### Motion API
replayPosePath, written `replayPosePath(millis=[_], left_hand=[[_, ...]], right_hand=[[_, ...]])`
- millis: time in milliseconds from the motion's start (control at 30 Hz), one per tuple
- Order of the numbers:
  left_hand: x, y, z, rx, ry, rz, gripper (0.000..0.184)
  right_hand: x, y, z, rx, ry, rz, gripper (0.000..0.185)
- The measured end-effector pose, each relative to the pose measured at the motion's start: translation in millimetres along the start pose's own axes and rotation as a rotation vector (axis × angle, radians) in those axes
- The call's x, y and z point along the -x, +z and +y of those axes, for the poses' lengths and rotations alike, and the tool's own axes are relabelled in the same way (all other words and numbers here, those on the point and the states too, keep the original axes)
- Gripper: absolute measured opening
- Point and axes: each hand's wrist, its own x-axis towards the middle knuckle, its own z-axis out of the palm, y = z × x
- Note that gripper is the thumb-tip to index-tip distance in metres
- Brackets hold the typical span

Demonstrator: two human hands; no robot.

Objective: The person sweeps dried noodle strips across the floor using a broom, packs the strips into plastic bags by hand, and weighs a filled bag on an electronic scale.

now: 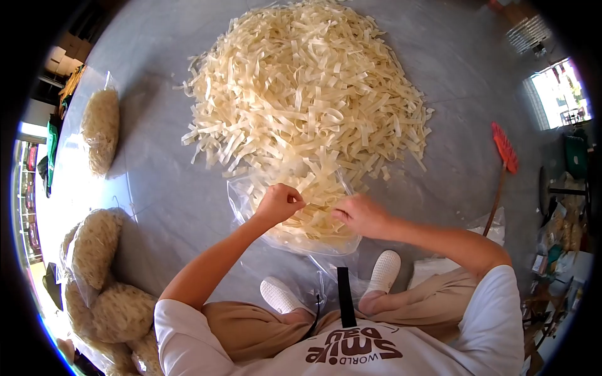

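My left hand [280,203] is closed, thumb and fingers curled together, over the left side of a clear plastic bag [313,245]. Opposite it, my right hand [362,215] is also closed, its fingertips bent toward the bag's middle. Whatever either hand pinches is too small or hidden to make out. Pale cream flat strips [307,227] lie in the bag between and below my hands. Just beyond, and touching the bag's far side, rises a large heap of the same strips [307,88] on the grey floor.
Several filled clear bags [122,313] are piled at the lower left, and another filled bag [100,131] stands farther up. A red-headed, long-handled tool [505,150] is at the right, near white plastic sheets [433,269]. My white shoes [385,269] flank the bag's near edge.
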Motion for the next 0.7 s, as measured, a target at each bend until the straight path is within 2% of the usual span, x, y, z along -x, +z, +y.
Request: replayPosePath(millis=[33, 67, 133, 233, 433, 700], left_hand=[[2.3, -2.6, 0.3, 0.063, 0.013, 0.022, 0.015], [6.2, -5.0, 5.1, 0.059, 0.016, 0.021, 0.015], [16.4, -9.0, 18.4, 0.182, -0.056, -0.061, 0.015], [21.7, 0.9, 19.8, 0.357, -0.081, -0.124, 0.012], [23.7, -3.7, 24.9, 0.446, -0.067, -0.232, 0.009], [25.5, -9.2, 29.1, 0.451, -0.081, -0.196, 0.011]], right_hand=[[-5.0, -1.5, 4.9, -0.166, 0.103, 0.057, 0.028], [-7.9, -0.6, 7.7, -0.166, 0.104, 0.062, 0.028], [-14.9, -3.5, 1.4, -0.778, 0.281, 0.112, 0.018], [-13.0, -20.3, -20.4, -0.822, 0.320, 0.032, 0.022], [-18.4, 2.6, -8.8, -0.963, 0.273, 0.097, 0.016], [-18.4, -7.0, -15.4, -1.016, 0.294, 0.051, 0.015]])
